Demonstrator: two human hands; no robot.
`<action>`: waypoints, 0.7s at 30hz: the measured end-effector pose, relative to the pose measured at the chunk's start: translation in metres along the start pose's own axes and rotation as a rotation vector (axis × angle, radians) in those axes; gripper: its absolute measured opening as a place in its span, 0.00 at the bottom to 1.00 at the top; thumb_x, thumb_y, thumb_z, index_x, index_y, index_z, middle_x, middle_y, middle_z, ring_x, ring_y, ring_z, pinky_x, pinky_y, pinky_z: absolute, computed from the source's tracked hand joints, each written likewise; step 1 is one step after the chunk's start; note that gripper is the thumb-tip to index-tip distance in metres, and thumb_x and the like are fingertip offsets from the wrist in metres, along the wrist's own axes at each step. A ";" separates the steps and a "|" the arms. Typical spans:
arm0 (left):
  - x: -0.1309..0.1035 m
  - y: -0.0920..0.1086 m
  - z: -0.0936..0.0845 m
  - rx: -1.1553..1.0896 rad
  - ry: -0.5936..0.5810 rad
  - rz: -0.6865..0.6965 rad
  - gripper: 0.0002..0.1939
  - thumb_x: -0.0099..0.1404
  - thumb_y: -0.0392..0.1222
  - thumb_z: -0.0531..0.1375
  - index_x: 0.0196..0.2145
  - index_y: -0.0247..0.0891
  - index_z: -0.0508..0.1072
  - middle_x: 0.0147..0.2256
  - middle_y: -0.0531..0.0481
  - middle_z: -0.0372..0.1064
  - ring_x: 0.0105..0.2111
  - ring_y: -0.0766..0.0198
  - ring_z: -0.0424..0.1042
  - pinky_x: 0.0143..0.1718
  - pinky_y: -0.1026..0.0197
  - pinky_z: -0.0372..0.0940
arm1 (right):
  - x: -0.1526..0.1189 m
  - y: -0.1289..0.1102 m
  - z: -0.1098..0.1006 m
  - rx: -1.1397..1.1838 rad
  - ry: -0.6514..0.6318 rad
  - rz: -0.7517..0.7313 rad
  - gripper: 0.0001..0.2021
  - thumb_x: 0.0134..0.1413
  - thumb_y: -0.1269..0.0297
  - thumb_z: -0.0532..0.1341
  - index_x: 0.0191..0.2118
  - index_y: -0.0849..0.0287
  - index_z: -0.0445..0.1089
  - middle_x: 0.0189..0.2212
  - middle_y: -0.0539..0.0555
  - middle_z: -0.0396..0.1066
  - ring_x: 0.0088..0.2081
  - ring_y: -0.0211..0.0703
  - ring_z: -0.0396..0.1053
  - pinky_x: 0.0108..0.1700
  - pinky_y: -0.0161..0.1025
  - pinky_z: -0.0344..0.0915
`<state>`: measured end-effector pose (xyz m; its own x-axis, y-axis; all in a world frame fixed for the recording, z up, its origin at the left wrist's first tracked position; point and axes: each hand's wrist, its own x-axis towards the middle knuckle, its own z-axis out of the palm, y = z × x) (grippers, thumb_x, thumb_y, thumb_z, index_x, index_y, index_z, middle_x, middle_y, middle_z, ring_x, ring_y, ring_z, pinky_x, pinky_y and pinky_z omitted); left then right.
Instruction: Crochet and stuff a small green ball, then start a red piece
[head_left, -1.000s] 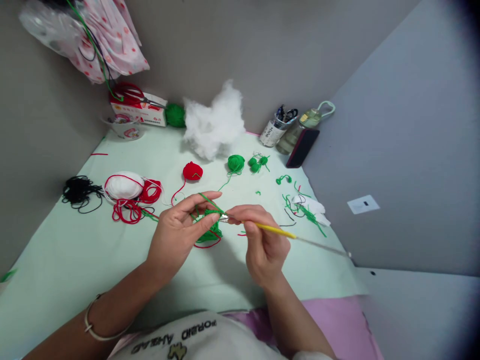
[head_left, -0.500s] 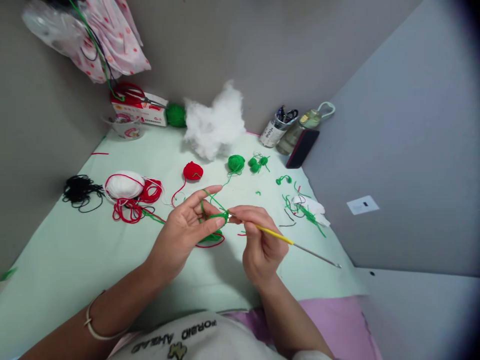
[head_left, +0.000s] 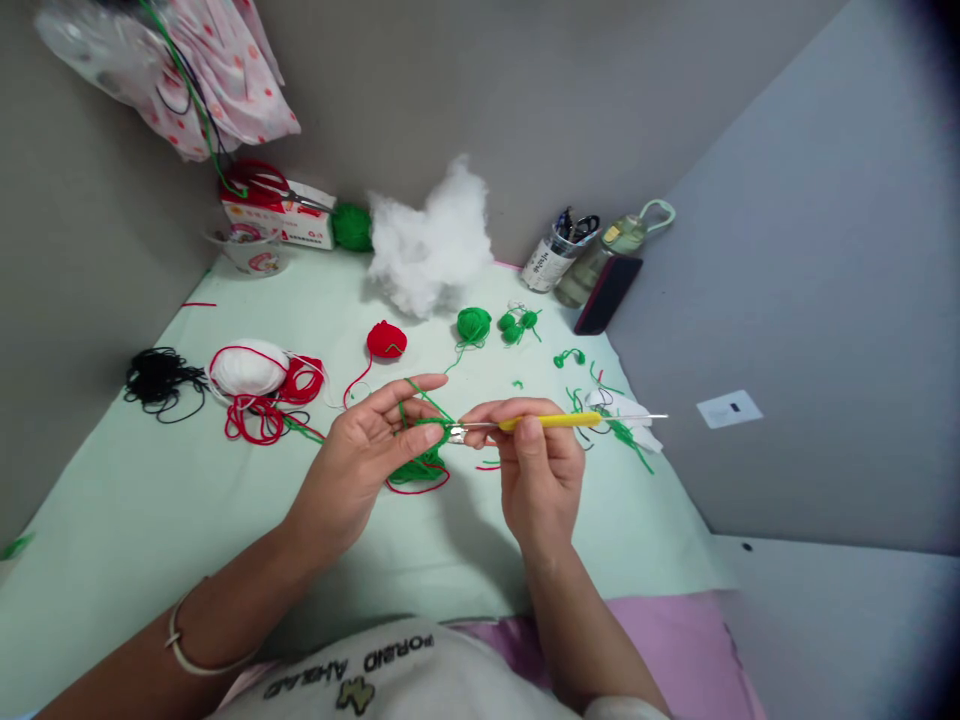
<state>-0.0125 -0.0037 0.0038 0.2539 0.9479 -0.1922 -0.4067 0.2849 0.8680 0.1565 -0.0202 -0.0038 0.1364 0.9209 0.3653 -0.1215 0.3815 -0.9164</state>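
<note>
My left hand [head_left: 367, 440] pinches a green crochet piece [head_left: 424, 463] between thumb and fingers. Green yarn [head_left: 427, 397] runs taut over its raised index finger. A yellow-handled crochet hook [head_left: 562, 421] is gripped in my right hand [head_left: 540, 470], lying nearly level. Its left tip meets the green work beside my left thumb, and the thin metal end points right. Something small and silvery [head_left: 457, 434] shows at the work under the tip. A red strand [head_left: 420, 492] loops just below the piece.
Behind my hands lie a red yarn ball [head_left: 386, 340], a green yarn ball [head_left: 473, 326] and white stuffing [head_left: 431, 245]. At left are white yarn [head_left: 249, 368] and black cord [head_left: 161, 380]. Scissors [head_left: 262, 182] rest on a box [head_left: 281, 222]. Yarn scraps [head_left: 622, 430], a phone [head_left: 609, 295] and a bottle [head_left: 600, 265] sit right.
My right hand has turned the hook from slanting down to the right to nearly level. The left hand keeps almost the same place and hold.
</note>
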 end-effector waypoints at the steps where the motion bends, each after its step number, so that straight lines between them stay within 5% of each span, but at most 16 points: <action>1: 0.000 0.000 0.000 0.008 0.000 0.006 0.22 0.59 0.43 0.73 0.52 0.43 0.80 0.35 0.53 0.73 0.37 0.65 0.72 0.41 0.64 0.66 | 0.000 0.000 0.000 0.003 -0.003 0.001 0.11 0.71 0.59 0.57 0.41 0.56 0.74 0.37 0.54 0.81 0.32 0.40 0.78 0.36 0.40 0.76; 16: 0.000 0.000 -0.002 0.198 0.042 0.096 0.20 0.61 0.42 0.72 0.51 0.44 0.81 0.34 0.52 0.74 0.36 0.64 0.72 0.40 0.63 0.68 | -0.001 -0.005 -0.003 -0.236 -0.083 -0.178 0.12 0.72 0.68 0.54 0.44 0.53 0.76 0.39 0.53 0.79 0.35 0.40 0.78 0.37 0.40 0.76; 21: 0.000 0.001 0.003 0.279 0.134 0.132 0.17 0.59 0.40 0.71 0.48 0.44 0.82 0.34 0.52 0.74 0.38 0.63 0.70 0.41 0.63 0.67 | -0.004 -0.002 -0.003 -0.416 -0.166 -0.389 0.12 0.69 0.74 0.56 0.48 0.54 0.75 0.39 0.55 0.80 0.42 0.45 0.78 0.41 0.44 0.76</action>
<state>-0.0101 -0.0041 0.0063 0.0900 0.9897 -0.1118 -0.1676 0.1257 0.9778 0.1591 -0.0248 -0.0034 -0.0661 0.7329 0.6771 0.3066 0.6607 -0.6852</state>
